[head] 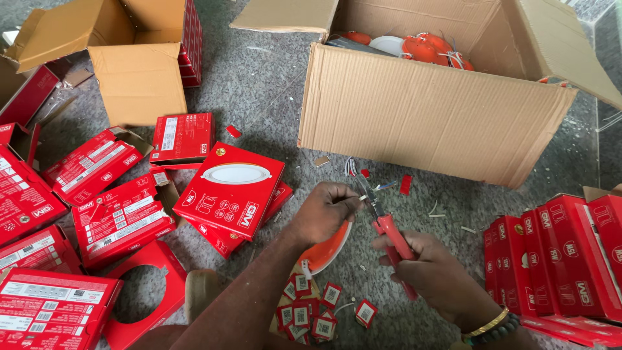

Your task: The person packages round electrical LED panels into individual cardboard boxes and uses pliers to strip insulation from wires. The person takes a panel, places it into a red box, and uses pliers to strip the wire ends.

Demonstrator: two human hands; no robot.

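Observation:
My left hand grips a round lamp with an orange back and white rim, holding its thin wires up near the fingertips. My right hand is closed around red-handled pliers, whose metal jaws meet the wires just right of my left fingers. Both hands hover low over the grey stone floor. Under them lies a small heap of red paper tags.
A big open cardboard box with several orange lamps stands ahead. Another open carton sits far left. Flat red lamp boxes are scattered left; more stand in a row at right. Wire scraps litter the floor.

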